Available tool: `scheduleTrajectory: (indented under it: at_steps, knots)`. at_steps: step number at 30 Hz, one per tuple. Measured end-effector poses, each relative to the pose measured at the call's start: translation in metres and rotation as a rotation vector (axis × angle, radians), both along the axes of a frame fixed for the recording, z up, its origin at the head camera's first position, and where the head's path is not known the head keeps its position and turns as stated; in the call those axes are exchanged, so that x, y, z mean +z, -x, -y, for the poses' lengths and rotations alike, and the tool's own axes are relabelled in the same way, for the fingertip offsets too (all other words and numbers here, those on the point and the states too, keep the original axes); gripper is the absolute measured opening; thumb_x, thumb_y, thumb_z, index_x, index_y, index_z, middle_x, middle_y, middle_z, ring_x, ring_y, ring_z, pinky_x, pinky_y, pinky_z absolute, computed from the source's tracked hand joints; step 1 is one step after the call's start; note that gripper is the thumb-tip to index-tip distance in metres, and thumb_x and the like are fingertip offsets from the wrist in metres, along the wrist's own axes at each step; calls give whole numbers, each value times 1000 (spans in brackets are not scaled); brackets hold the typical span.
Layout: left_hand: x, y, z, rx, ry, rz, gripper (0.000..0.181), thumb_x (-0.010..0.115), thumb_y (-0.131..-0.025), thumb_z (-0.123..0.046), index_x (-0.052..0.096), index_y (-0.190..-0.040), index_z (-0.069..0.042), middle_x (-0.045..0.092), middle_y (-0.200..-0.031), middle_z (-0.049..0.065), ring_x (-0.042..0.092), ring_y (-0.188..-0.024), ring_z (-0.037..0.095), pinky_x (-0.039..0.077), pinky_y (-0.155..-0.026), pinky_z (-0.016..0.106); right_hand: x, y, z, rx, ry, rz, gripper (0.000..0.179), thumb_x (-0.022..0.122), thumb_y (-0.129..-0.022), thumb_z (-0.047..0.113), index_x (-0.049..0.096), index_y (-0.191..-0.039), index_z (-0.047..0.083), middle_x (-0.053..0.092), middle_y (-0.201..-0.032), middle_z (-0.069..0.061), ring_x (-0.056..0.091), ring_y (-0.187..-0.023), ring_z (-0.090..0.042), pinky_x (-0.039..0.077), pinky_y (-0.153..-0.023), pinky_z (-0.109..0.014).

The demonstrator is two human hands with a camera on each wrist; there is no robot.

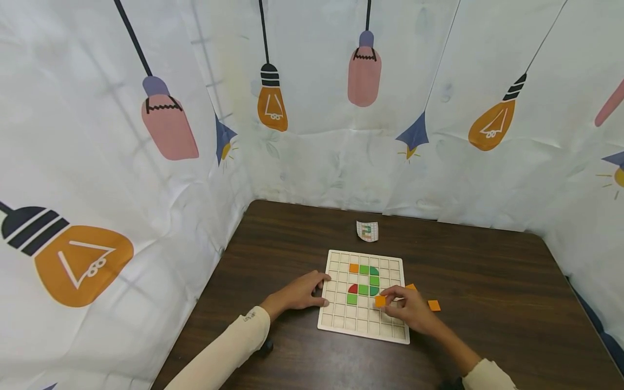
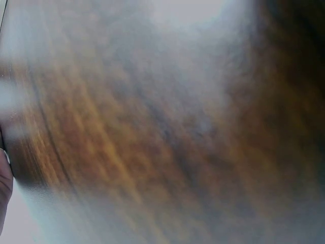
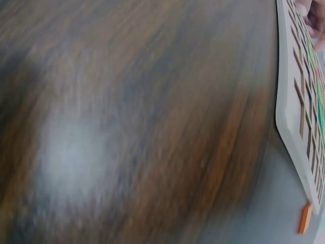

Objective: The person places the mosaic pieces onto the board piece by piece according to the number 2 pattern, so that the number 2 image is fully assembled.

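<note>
A pale square grid board (image 1: 341, 323) lies on the brown table. My left hand (image 1: 304, 291) rests at its left edge, fingers and thumb spread and touching the rim. Over the right part of the board, my right hand (image 1: 409, 310) pinches an orange square tile (image 1: 380, 301) between thumb and fingers. Tiles sit in the grid: an orange square (image 1: 354, 268), several green squares (image 1: 363, 290), dark green rounded pieces (image 1: 374, 271) and a red rounded piece (image 1: 353, 288). The left wrist view is mostly blurred, with a sliver of hand at its left edge.
A small paper card (image 1: 368, 231) with a coloured grid pattern lies behind the board. One loose orange tile (image 1: 434, 305) is right of my right hand; another (image 1: 411, 287) lies by the board's right edge. A white patterned sheet (image 1: 312, 162) hangs around the table (image 1: 487, 281).
</note>
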State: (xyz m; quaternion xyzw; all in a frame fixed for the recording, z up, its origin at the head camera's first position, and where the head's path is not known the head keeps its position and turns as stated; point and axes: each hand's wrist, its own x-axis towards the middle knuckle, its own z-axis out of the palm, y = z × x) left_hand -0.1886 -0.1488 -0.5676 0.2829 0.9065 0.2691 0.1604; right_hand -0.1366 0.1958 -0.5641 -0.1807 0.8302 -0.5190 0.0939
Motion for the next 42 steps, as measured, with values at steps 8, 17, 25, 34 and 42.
scheduleTrajectory:
  at_steps: [8,17,25,34,42]
  knots:
    - [0,-1,0,-4,-3,-3,60,75,-88,-43,54,-138,-16,47,-100,-8,46,-82,5,39,-72,22,-7,1,13,12,-7,41,27,77,-86,7,69,-111,1,65,-90,-6,48,-57,-2,45,-53,-21]
    - [-1,-1,-1,4,22,0,60,74,-89,-46,53,-139,-19,47,-100,-10,47,-84,5,39,-74,22,-8,-2,32,30,35,104,28,78,-87,13,70,-112,3,65,-93,-7,52,-64,-4,47,-57,-19]
    - [1,-1,-1,4,14,8,60,75,-89,-44,53,-138,-18,48,-101,-9,46,-83,5,39,-73,23,-9,-2,44,37,28,122,28,77,-87,11,71,-113,3,66,-92,-6,44,-52,-1,41,-50,-18]
    - [1,0,-2,8,7,16,59,76,-88,-43,54,-136,-18,48,-101,-8,47,-83,5,39,-74,23,-12,0,53,43,-31,108,25,75,-88,11,72,-111,2,68,-90,-4,44,-52,-1,41,-50,-19]
    - [1,0,-2,11,9,26,59,76,-88,-43,54,-136,-17,49,-101,-8,47,-84,6,40,-74,23,-16,0,62,71,-44,55,21,79,-86,15,73,-102,5,66,-84,2,44,-54,1,40,-50,-19]
